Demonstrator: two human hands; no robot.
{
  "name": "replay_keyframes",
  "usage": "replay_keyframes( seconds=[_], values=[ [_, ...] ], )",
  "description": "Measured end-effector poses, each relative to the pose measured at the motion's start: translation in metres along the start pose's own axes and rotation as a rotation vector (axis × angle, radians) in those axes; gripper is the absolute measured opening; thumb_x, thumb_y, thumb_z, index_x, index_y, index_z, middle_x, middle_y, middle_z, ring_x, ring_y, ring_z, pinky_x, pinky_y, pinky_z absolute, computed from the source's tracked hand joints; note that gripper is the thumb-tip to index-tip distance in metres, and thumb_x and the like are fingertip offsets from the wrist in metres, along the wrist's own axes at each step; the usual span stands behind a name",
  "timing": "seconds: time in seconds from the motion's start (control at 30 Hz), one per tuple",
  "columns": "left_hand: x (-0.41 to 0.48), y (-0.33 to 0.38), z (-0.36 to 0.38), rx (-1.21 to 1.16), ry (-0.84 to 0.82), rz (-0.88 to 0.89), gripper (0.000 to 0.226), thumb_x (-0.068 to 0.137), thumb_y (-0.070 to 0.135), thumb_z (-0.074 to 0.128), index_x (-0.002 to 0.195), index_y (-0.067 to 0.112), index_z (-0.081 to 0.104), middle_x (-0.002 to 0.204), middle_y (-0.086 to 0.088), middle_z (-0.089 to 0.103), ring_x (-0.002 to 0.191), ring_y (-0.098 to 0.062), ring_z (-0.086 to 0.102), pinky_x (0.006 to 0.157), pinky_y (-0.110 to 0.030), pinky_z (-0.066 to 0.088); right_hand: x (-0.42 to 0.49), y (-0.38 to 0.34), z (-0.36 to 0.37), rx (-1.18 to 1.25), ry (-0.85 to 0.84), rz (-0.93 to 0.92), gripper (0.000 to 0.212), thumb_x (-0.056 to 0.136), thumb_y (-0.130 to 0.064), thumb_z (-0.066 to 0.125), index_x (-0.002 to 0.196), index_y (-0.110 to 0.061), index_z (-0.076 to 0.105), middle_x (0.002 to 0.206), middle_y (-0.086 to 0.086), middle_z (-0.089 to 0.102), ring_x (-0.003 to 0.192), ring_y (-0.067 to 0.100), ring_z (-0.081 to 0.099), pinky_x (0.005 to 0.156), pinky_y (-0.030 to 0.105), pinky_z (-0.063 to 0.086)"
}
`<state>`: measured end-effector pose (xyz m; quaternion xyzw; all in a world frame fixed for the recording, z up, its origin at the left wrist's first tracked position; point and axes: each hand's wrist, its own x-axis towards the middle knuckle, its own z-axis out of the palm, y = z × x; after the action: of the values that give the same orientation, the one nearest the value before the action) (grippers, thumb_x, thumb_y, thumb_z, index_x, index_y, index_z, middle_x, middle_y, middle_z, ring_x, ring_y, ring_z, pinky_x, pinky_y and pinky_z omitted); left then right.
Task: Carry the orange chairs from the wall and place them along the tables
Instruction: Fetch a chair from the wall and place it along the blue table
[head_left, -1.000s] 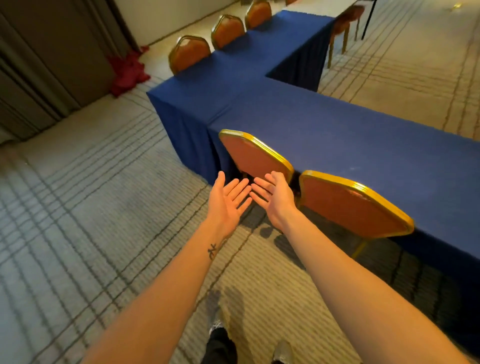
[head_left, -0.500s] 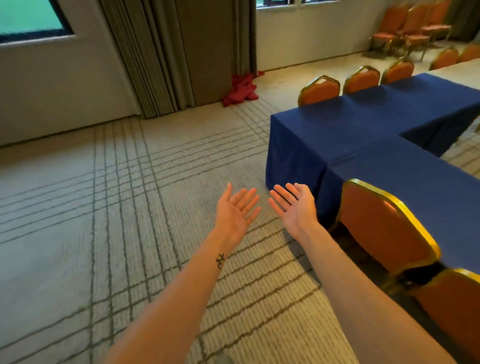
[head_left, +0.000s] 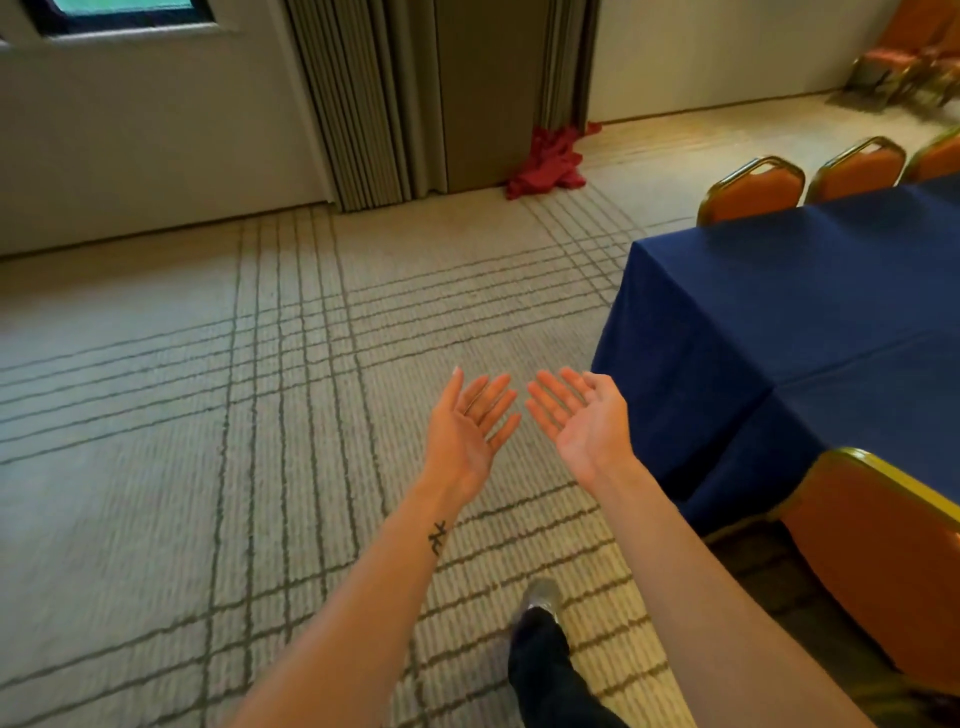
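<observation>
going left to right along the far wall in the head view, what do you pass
window → curtain → red cloth heap on the carpet → orange chairs by the wall

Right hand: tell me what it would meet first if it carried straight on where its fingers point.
Nothing near: the right hand points up-left over bare carpet, clear of the table. Eventually, probably the curtain, though depth is unclear.

Matt blue cloth on the table, glossy gold metal chair frame, ribbed woven carpet
</observation>
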<state>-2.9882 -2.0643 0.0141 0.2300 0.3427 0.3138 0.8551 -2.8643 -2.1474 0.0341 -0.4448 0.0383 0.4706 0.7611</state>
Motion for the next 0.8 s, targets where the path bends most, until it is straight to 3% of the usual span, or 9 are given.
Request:
replay_keyframes(
  seconds=[0.4, 0.8],
  values=[
    [0.229, 0.106, 0.075, -0.057, 0.024, 0.123, 0.056, 0.101, 0.049, 0.052, 0.138, 0.006, 0.054, 0.131, -0.013, 0.068, 0.125, -0.029, 0.063, 0.113, -0.051, 0.043, 0.24, -0.076, 0.106, 0.017, -0.095, 0.047, 0.037, 0.105, -0.028, 0.043, 0.133, -0.006, 0.054, 0.129, 0.018, 0.065, 0.116, 0.033, 0.067, 0.103, 0.046, 0.052],
    [0.438, 0.201, 0.099, -0.071, 0.018, 0.101, 0.06, 0.101, 0.05, 0.051, 0.142, 0.006, 0.052, 0.132, -0.013, 0.067, 0.125, -0.03, 0.063, 0.112, -0.05, 0.044, 0.447, -0.108, 0.217, -0.006, -0.087, 0.08, 0.039, 0.102, -0.027, 0.047, 0.133, -0.005, 0.055, 0.128, 0.019, 0.067, 0.114, 0.034, 0.068, 0.104, 0.046, 0.05]
  ],
)
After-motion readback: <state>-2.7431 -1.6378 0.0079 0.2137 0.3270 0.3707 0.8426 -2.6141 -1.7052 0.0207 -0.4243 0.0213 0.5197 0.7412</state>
